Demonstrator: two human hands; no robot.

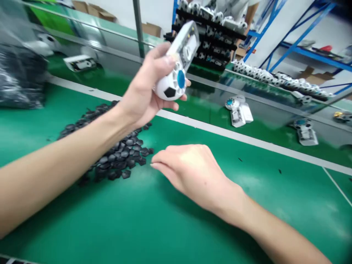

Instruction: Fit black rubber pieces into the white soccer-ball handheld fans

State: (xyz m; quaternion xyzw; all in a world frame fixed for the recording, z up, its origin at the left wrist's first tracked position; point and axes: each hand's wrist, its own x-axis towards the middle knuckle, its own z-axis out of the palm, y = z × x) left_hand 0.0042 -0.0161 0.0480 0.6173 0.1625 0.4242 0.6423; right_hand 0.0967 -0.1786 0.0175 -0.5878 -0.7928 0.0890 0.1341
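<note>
My left hand (148, 84) is raised above the green table, its fingers wrapped round a white plastic housing (172, 82). The housing has a rounded, football-patterned end with one black pentagon, a blue round centre and a long hollow end tilted up. Just over the table, my right hand (189, 168) is closed with thumb and forefinger pinched together; whatever is between the fingertips is too small or hidden to make out. Left of those fingertips lies a loose pile of small black pentagon pieces (121, 154), partly covered from view by my left forearm.
Beyond a white line on the green table (110, 227) lie similar white housings (239, 112), others to the right (305, 132) and far left (81, 63). A black plastic bag (22, 77) stands at left. Behind are a loaded black rack (211, 33) and blue shelving (302, 51).
</note>
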